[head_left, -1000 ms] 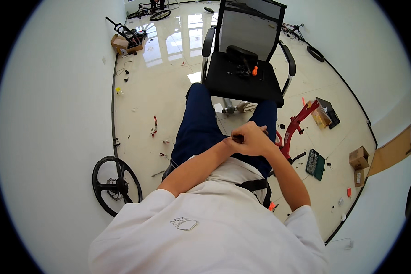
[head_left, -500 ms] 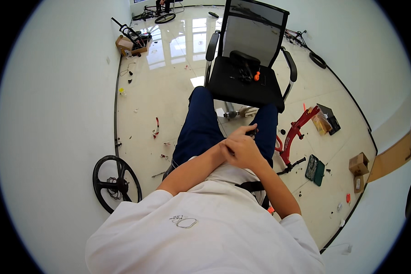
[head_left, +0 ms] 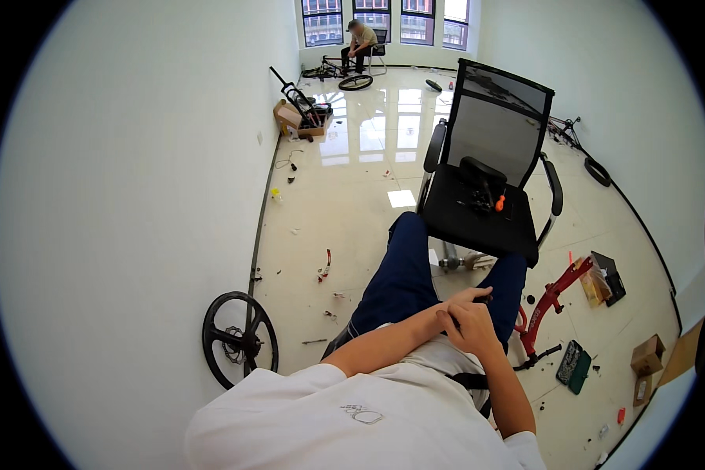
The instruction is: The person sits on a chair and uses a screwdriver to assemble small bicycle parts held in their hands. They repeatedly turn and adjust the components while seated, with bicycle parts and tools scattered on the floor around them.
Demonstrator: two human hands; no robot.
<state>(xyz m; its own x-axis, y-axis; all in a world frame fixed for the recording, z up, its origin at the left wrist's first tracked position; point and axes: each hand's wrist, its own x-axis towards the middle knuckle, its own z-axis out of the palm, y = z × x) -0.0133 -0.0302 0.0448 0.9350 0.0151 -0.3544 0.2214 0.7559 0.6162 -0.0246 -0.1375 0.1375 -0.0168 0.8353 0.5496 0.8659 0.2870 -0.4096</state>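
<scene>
Over my lap, my left hand (head_left: 468,297) is closed round a small black thing (head_left: 486,298), mostly hidden by the fingers. My right hand (head_left: 471,327) lies across the left wrist, its fingers curled against it; anything inside them is hidden. Before my knees stands a black mesh-back office chair (head_left: 478,215). A black bicycle saddle (head_left: 482,170), an orange-handled screwdriver (head_left: 500,204) and small dark parts lie on its seat. Right of my leg, a red bicycle frame (head_left: 552,298) rests on the floor near an opened green tool case (head_left: 575,366).
A black spoked wheel (head_left: 247,343) leans on the left wall. Small parts litter the tiles. Farther off are a cardboard box (head_left: 288,116) with a fork and a loose tire (head_left: 598,171). Another person (head_left: 360,45) sits by the windows. Small boxes (head_left: 648,355) stand at right.
My view has tilted up and swung left, bringing the windows and the seated person into sight. My hands stay crossed over my lap, with the right fingers still at the left wrist.
</scene>
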